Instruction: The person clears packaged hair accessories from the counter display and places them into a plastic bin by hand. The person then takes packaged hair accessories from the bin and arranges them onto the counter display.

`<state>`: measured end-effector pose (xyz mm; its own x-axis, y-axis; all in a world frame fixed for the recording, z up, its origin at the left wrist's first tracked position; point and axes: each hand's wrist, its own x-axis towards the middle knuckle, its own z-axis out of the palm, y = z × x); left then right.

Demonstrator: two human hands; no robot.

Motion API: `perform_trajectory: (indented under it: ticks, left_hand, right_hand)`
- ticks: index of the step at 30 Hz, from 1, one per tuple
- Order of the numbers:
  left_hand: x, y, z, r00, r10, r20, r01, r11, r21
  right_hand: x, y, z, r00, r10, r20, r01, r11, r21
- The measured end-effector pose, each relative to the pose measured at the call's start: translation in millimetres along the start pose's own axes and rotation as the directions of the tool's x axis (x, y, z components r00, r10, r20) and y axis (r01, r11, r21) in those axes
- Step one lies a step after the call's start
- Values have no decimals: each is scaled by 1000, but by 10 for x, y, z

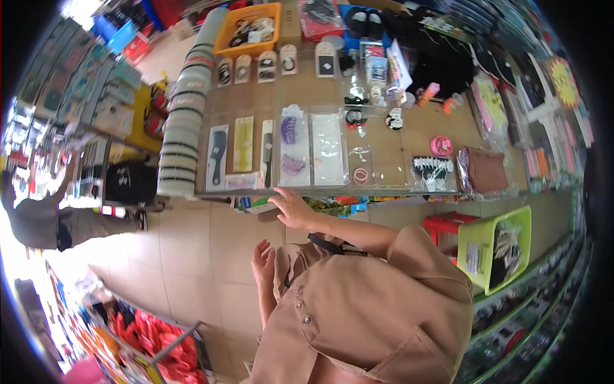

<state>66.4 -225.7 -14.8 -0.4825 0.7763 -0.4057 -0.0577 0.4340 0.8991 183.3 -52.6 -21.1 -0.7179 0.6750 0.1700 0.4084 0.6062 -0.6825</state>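
Note:
My right hand point(294, 209) is at the table's front edge, just below a black comb point(267, 157) in a clear packet. Its fingers are apart and hold nothing. Lower and to the left, my left hand point(262, 259) hangs above the floor with loosely bent, separated fingers and nothing in them. On the table point(390, 150) lie a blue-grey comb point(218, 153), a yellow comb point(244, 144), and a pack with two purple hair claws point(291, 130). Beside them are a clear packet with a white sheet point(329, 150) and pink hair ties point(361, 176).
An orange basket point(220, 43) of small goods stands at the table's back left. A green bin point(469, 246) and a red stool point(448, 222) are at right. Red bags fill a wire cart point(182, 337) lower left. Another person point(38, 221) is at far left.

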Motion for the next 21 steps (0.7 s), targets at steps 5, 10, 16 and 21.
perform_trajectory:
  ticks: [5,10,16,21]
  left_hand:
    - [707,118,-24,968,52,245,-92,984,153]
    - [1441,459,-41,876,213,434,-389,844,370]
    - [2162,579,-245,657,355,665,-724,543,425]
    - [2541,390,-371,615,198,764,-758,414,503]
  right_hand:
    - [18,324,-89,963,173,-205,-200,972,-121]
    - [-64,370,52,873,356,-335,-430,885,-181]
    - [60,196,356,756,521,-396,-645,697,-313]
    - [100,204,556,708,519,-479,-703,577,-415]
